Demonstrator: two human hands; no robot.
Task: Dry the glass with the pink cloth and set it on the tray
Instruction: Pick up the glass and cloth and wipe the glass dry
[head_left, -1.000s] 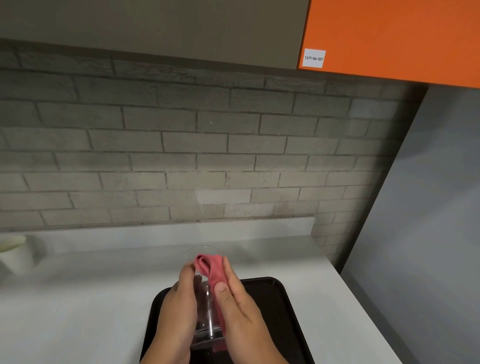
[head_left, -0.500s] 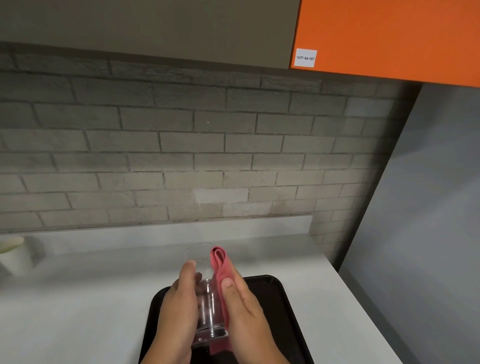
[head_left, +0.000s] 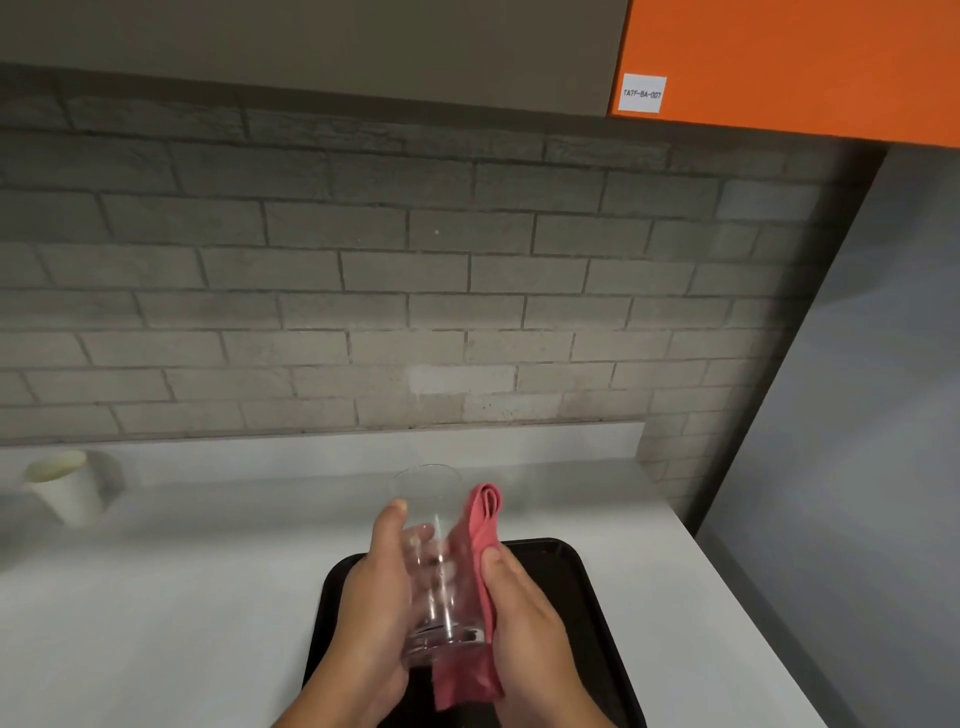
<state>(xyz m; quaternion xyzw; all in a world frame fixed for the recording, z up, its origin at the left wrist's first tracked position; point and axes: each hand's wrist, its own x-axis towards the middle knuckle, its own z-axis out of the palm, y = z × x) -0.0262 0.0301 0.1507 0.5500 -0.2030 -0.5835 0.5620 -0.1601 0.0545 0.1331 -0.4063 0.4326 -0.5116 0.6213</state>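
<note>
1. Fingers (head_left: 397, 512) of our left hand (head_left: 371, 608) curl closed around the glass (head_left: 434, 561), thumb high on its wall; our right hand (head_left: 524, 618) presses the pink cloth (head_left: 480, 525) flat against the glass's right side, thumb on top of the fabric.
2. We see a broad, smooth white counter (head_left: 156, 597) with open room to the left and behind the hands; its right edge drops off beside a grey wall.
3. We see a rough grey brick wall (head_left: 363, 286) behind the counter.
4. A black tray (head_left: 566, 577) with rounded corners and a raised rim lies directly below the glass, which is held above it, tilted away from us.
5. An orange cabinet (head_left: 805, 62) carries a white label (head_left: 642, 93) reading "TA7F-BA-007".
6. A pale paper cup (head_left: 65, 488) stands far left.
</note>
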